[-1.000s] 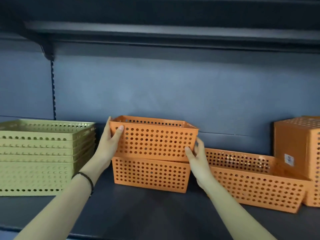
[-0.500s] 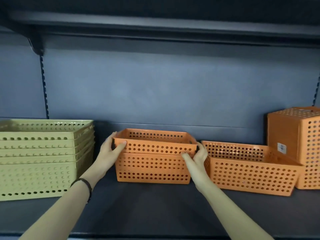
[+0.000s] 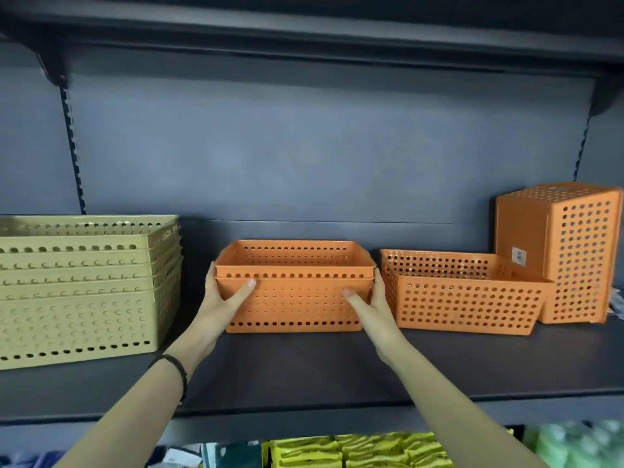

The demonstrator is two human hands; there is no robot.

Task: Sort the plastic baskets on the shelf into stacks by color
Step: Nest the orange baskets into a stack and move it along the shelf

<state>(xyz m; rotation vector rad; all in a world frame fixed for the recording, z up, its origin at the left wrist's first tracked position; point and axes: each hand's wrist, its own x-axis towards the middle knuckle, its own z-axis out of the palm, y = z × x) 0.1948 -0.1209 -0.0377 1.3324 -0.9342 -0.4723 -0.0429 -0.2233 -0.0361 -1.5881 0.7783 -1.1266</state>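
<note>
— How many baskets stand on the dark shelf, biggest lot first?

— At the left end is one green stack, nested; about five rims show, though I can't count them for certain. Then four orange ones. One upended basket stands at the far right, its base facing left. Just beside it, and touching it, is one single basket, open side up. In the middle is the orange pair, two nested, sitting on the board.

— And the hands?

— Two, both on that pair. The left hand grips its left end with the thumb laid on the front wall. The right hand grips the right end the same way.

— Anything smaller?

— One black band on the left wrist, and one white sticker on the upended basket's base.
</note>
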